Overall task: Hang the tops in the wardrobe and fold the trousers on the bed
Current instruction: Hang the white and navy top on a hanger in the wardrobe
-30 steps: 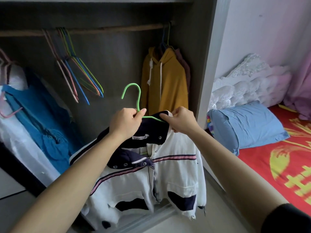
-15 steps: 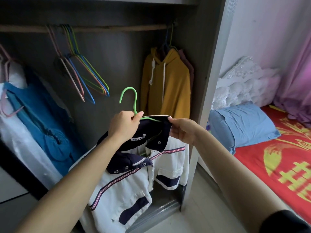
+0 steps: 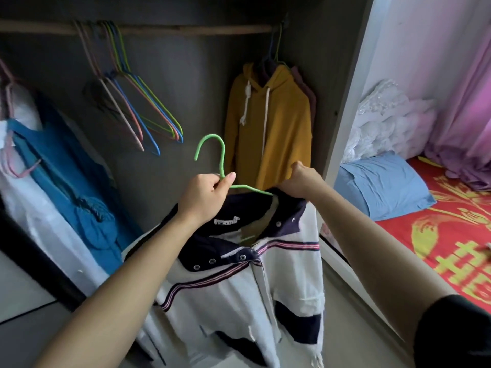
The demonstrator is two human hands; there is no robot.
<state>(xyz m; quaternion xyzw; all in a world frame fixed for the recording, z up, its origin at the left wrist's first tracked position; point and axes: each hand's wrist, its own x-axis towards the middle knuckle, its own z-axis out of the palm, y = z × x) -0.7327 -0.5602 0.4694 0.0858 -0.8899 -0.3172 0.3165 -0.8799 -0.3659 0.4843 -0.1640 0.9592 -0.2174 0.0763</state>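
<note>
Since the earlier frame the right hand (image 3: 300, 181) rose, pinching the jacket (image 3: 239, 293) over the green hanger (image 3: 222, 158), which the left hand (image 3: 204, 197) gripped. I saw it not yet on the rail (image 3: 186, 30), where a hoodie (image 3: 276, 128) hung.

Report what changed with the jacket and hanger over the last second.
The right hand pulled the jacket collar up and outward over the right arm of the green hanger, opening the neck. The left hand kept gripping the hanger's neck; the hanger is not yet on the rail.
</note>
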